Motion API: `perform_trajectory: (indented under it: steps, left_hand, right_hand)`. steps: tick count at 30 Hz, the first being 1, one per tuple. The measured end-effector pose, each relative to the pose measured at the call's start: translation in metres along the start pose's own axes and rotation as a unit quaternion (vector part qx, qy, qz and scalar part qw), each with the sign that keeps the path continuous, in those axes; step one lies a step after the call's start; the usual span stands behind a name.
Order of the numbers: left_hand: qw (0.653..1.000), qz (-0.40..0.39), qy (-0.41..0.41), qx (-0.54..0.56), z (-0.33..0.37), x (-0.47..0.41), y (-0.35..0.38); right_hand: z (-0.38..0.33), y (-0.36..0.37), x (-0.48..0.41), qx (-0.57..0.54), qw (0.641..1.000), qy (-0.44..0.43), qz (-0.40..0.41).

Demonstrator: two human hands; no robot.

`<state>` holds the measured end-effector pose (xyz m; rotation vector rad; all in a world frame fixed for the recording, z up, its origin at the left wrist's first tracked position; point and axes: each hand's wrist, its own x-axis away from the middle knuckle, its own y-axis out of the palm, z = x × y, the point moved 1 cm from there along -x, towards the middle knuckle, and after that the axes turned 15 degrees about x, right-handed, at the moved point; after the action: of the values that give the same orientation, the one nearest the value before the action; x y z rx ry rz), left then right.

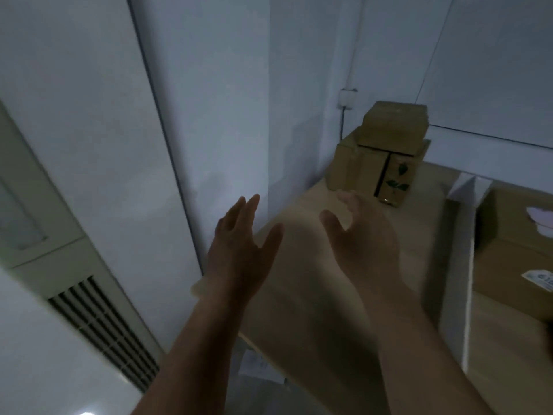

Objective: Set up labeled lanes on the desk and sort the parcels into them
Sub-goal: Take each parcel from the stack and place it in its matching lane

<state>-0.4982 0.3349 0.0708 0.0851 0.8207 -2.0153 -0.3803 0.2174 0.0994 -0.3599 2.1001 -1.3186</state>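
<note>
The view is dim and motion-blurred. My left hand [239, 247] and my right hand [362, 244] are both raised over the left end of the light wooden desk [302, 295], fingers spread, holding nothing. Beyond them, in the desk's far corner, stands a stack of brown cardboard parcels [377, 163], a smaller box [392, 124] resting on top. A larger brown parcel [514, 253] with a white label lies at the right. A strip of white tape [468, 265] runs across the desk between the two areas.
A white wall and door frame [167, 139] rise at the left. A cream air-conditioner cabinet with a dark vent grille [104, 324] stands at lower left. A wall socket with a cable [347, 98] sits behind the stacked boxes.
</note>
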Motion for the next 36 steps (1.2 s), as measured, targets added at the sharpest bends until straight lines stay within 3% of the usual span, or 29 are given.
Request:
perform_trajectory:
  steps: [6,15,25,29,36]
  left_hand:
    - [0.994,-0.072,0.063,0.045,-0.009,-0.1,0.015]
    - [0.973,-0.166,0.131,0.087,-0.013,-0.216,0.056]
    - [0.958,-0.197,0.188,0.085,0.031,-0.331,0.159]
    - [0.957,-0.218,0.176,0.081,0.045,-0.373,0.21]
    - [0.96,-0.237,0.082,0.125,0.054,-0.441,0.302]
  right_hand:
    - [-0.015,0.016,-0.059,-0.025,0.992,0.103,0.064]
    - [-0.021,0.029,-0.147,0.034,0.97,0.213,0.114]
    - [0.053,0.034,-0.262,0.092,0.958,0.238,0.132]
    - [0.096,0.045,-0.31,0.103,0.954,0.261,0.104]
    - [0.17,0.074,-0.391,0.072,0.95,0.298,0.062]
